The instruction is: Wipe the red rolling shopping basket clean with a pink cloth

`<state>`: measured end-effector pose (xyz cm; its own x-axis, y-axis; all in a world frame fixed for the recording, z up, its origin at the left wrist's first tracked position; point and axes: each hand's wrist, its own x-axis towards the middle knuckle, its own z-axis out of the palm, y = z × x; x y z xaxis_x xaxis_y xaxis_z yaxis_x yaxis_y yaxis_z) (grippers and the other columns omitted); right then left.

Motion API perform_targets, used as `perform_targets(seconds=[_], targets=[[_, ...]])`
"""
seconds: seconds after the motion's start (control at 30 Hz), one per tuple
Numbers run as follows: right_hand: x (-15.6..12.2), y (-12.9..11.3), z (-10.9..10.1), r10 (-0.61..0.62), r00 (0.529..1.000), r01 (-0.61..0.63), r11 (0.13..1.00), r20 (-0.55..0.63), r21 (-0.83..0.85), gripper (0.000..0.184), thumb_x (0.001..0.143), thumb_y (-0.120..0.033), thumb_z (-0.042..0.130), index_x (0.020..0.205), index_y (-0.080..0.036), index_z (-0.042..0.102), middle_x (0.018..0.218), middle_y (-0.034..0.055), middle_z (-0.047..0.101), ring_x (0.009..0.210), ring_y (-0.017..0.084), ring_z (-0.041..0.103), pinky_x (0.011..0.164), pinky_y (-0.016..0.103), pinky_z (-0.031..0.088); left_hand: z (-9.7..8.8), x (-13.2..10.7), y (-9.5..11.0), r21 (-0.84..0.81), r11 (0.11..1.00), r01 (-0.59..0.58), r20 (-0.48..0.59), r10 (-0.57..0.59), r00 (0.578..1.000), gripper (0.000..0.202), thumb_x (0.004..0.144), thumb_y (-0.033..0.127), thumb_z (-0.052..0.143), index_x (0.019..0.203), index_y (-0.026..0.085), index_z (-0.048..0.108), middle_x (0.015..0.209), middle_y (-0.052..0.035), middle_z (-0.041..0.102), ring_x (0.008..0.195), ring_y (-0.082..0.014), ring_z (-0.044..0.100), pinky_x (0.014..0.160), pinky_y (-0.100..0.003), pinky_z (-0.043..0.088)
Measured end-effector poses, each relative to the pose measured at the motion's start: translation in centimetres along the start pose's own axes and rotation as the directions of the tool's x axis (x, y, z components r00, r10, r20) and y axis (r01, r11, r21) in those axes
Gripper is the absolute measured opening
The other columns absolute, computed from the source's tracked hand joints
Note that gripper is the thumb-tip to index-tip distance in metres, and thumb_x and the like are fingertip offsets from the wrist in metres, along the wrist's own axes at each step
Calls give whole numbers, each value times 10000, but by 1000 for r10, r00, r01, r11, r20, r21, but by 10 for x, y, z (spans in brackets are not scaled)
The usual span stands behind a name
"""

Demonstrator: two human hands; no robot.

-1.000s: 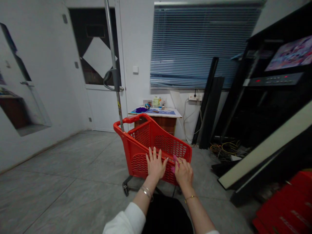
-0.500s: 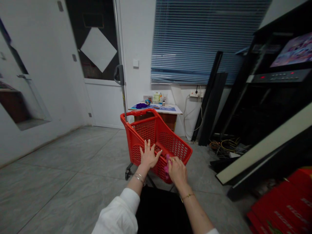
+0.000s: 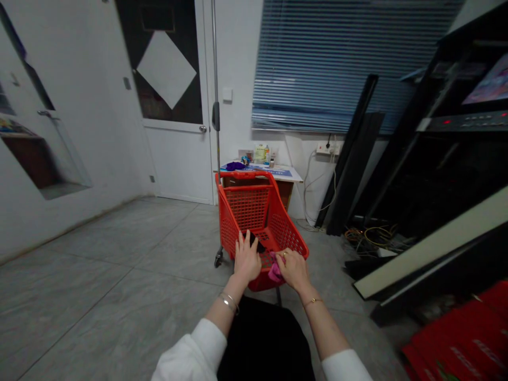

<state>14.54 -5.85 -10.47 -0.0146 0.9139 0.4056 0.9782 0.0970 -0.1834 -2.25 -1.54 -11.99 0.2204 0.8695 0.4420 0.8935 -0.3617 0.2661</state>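
Observation:
A red plastic shopping cart (image 3: 248, 207) stands right in front of me, its low front end turned towards me. On its near left rim lies my left hand (image 3: 246, 259), fingers stretched forward and slightly apart. My right hand (image 3: 294, 269) is closed around a crumpled pink cloth (image 3: 274, 271) at the cart's front rim. Part of the cloth hangs out below the fingers. Something black (image 3: 259, 243) shows inside the basket beyond my left hand; its kind cannot be made out. A tall metal pole (image 3: 216, 69) with a grey grip rises by the cart's handle end.
Behind the cart is a small table (image 3: 291, 173) holding a purple cloth (image 3: 235, 166) and small bottles. Dark panels (image 3: 351, 169) lean on the wall at right, near loose cables (image 3: 375, 236). Red boxes (image 3: 464, 338) sit at lower right. A white door (image 3: 178, 159) is behind.
The cart has turned so its front end points more towards me. Both hands have shifted slightly right with it, the pink cloth still in the right hand. My view has swung a little left.

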Motion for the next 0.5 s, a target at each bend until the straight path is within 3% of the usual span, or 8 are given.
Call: perform_targets(seconds=[0.13, 0.3, 0.5], targets=[[-8, -27, 4, 46, 996, -45, 999, -80, 9, 393, 1000, -425, 399, 948, -233, 738, 938, 58, 682, 845, 159, 585, 751, 279, 329, -9, 6, -23, 28, 999, -41, -8, 41, 999, 519, 890, 174, 469, 1407, 177, 503, 1618, -120, 234, 1502, -335, 120, 1183, -575, 239], [-22, -54, 12, 30, 985, -32, 999, -167, -8, 397, 933, -551, 497, 1127, -266, 695, 968, 66, 657, 877, 188, 560, 743, 296, 320, -11, -7, -34, 53, 998, -37, -100, 42, 994, 449, 978, 201, 325, 1371, 128, 529, 1564, -144, 357, 1487, -280, 219, 1189, -538, 257], [-37, -72, 18, 29, 966, -39, 999, -259, -34, 316, 977, -416, 461, 1130, -264, 692, 927, 61, 660, 833, 184, 541, 728, 317, 310, -4, -25, -35, -9, 1000, 9, -129, -10, 992, 459, 988, 218, 293, 1375, 127, 522, 1577, -144, 327, 1488, -288, 208, 1156, -512, 337]])
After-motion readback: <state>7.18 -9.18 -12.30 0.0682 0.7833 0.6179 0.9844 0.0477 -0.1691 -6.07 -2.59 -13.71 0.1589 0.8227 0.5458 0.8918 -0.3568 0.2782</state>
